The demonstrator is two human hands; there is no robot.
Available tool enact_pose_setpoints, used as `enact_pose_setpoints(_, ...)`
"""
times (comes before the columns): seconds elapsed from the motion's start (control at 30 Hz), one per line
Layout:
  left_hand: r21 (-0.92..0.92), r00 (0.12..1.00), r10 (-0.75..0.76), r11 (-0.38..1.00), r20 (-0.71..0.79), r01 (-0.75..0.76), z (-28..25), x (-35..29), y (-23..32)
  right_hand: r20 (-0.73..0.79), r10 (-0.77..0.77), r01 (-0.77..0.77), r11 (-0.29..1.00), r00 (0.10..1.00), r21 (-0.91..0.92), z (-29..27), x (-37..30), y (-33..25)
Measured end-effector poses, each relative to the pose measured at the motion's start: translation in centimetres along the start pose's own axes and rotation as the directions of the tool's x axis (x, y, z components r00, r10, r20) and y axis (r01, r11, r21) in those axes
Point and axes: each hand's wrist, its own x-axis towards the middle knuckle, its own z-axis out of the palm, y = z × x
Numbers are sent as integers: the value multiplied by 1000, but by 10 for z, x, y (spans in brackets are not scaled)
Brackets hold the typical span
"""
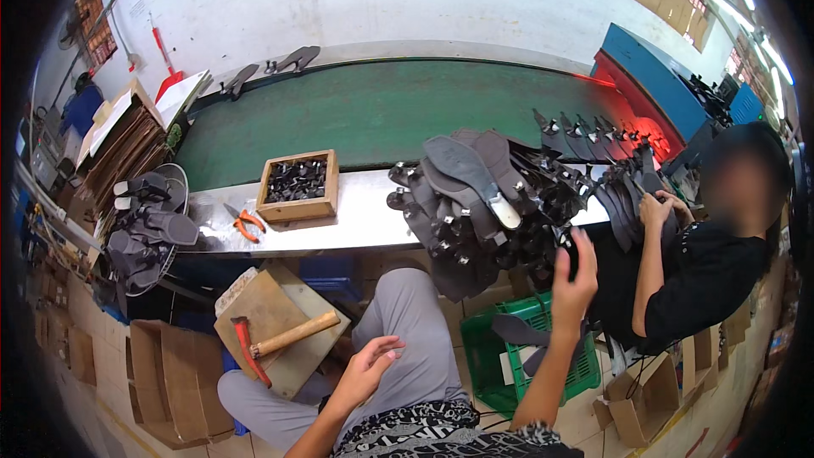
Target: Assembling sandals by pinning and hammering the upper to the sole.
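My left hand [373, 365] hovers over my grey-trousered thigh, its fingers loosely stretched and holding nothing. My right hand [575, 280] is raised at the front right of a heap of dark grey shoe soles [462, 178], fingers apart, with no held thing visible between them. Small black heel-like pieces and shiny spots show among the soles. To the left of my left hand, a hammer [292, 335] with a red head and wooden handle lies on a worn, pale board [297, 288]. Below my right hand stands a green plastic crate [487, 360] with a few dark soles inside.
A wooden box [297, 208] of small black pieces and orange-handled pliers [246, 222] are on the metal ledge before a green conveyor belt [373, 106]. Soles fill a wire basket [174, 246] at left. A co-worker [704, 263] handles soles at right. Cardboard boxes [174, 382] stand on the floor.
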Motion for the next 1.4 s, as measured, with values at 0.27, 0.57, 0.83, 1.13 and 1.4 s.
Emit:
enact_pose_setpoints(0.27, 357, 967, 254, 901, 27, -247, -31, -15, 51, 16, -359, 340, 868, 933, -361, 63, 97, -57)
enact_pose_setpoints(0.57, 912, 290, 957, 133, -16, -388, -84, -74, 196, -106, -986, 976, -144, -128, 162, 11, 50, -306)
enact_pose_setpoints(0.83, 517, 407, 659, 750, -632, -413, -95, -140, 121, 681, -715, 613, 613, 160, 499, 180, -109, -268)
enact_pose_setpoints(1.13, 637, 281, 714, 700, -641, -324, -99, -94, 102, 716, -641, 271, 767, 276, 582, 188, -170, -244)
enact_pose_setpoints(1.4, 541, 225, 591, 804, -775, -248, -134, -75, 48, 387, -480, -60, 565, 787, 823, 249, -240, -225)
